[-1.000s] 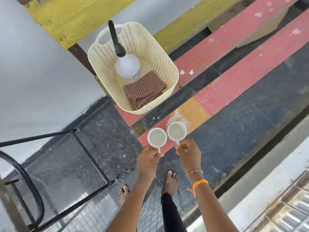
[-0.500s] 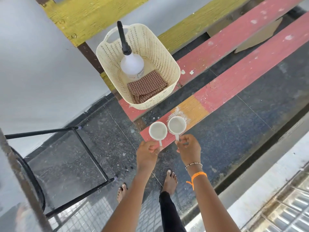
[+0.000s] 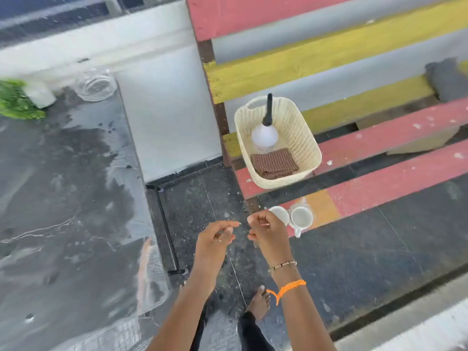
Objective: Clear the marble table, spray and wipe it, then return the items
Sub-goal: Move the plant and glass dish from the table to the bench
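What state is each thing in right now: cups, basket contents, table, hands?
Two cups: upright on the bench slat, released.
Spray bottle: upright in the basket.
Cloth: folded, lying in the basket.
Table: streaked; a glass bowl and a plant stand at its far end.
Left hand: loosely curled, holding nothing.
Right hand: loosely curled, holding nothing.

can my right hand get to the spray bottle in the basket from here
Probably yes. The right hand holds nothing, and the spray bottle stands upright in the open-topped basket on the bench beyond it, its nozzle clear of the rim.
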